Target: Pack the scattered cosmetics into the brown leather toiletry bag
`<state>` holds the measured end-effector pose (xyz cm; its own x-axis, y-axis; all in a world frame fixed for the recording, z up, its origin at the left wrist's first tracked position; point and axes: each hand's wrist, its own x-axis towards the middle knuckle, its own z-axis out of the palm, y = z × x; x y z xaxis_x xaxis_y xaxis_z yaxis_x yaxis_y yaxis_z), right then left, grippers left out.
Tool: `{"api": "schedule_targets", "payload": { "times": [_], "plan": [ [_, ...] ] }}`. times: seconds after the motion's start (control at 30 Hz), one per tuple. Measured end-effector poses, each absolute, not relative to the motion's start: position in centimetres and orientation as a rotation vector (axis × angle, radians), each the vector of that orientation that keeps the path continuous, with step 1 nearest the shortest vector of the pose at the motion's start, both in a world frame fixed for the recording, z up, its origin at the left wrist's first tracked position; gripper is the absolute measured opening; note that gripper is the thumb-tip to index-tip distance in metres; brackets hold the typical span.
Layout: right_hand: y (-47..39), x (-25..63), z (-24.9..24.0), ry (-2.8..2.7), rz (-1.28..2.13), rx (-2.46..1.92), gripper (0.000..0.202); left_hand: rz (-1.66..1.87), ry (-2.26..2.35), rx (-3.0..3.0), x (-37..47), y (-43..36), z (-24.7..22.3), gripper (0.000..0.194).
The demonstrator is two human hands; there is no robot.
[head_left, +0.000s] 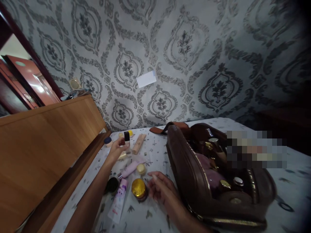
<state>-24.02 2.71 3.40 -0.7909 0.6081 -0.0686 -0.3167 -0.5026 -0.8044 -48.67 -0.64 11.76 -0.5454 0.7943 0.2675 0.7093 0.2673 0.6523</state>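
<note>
At the far end of the patterned sheet, my left hand (118, 149) has its fingers closed around a small bottle with a tall black cap (126, 136), which stands upright. Beside it lies a beige tube (139, 144). My right hand (162, 187) is half curled and holds nothing, its fingers apart just right of a jar with a gold lid (139, 188). Left of that jar are a white and purple tube (119, 200) and a dark round jar (112, 185). A pink tube (130, 169) and a small cream-lidded jar (141, 169) sit between my hands.
A brown leather bag (181, 161) stands unzipped on the right, with bottles and a pinkish cloth (209, 168) inside. A wooden board (53, 129) edges the sheet on the left. A navy-lidded jar (108, 141) is near the board, and a patterned wall (155, 58) rises behind.
</note>
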Motion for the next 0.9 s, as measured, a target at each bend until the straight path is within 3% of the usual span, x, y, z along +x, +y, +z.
{"api": "schedule_targets", "payload": {
  "times": [0.07, 0.13, 0.3, 0.43, 0.63, 0.9],
  "plan": [
    [2.6, -24.0, 3.6, -1.124, 2.278, -0.46, 0.06, 1.285, 2.182, 1.458, -45.7, -2.5, 11.8, 0.037],
    [2.5, -24.0, 3.8, -1.103, 2.306, -0.45, 0.064, 1.588, 1.665, 1.311, -42.4, -4.1, 11.5, 0.046],
    [2.2, -23.9, 4.2, -1.022, 2.548, -0.322, 0.065, 1.543, 1.254, 1.138, -36.5, -5.9, 10.6, 0.056],
    [2.2, -23.7, 4.3, -0.877, 2.615, -0.379, 0.056, 1.473, 1.348, 1.21, -35.7, -6.3, 10.2, 0.068],
    [2.2, -23.8, 4.4, -0.862, 2.573, -0.429, 0.056, 1.472, 1.611, 1.446, -37.6, -7.7, 9.8, 0.045],
    [2.3, -23.8, 4.2, -0.92, 2.546, -0.503, 0.056, 1.586, 1.729, 1.375, -37.8, -7.9, 9.3, 0.034]
  ]
}}
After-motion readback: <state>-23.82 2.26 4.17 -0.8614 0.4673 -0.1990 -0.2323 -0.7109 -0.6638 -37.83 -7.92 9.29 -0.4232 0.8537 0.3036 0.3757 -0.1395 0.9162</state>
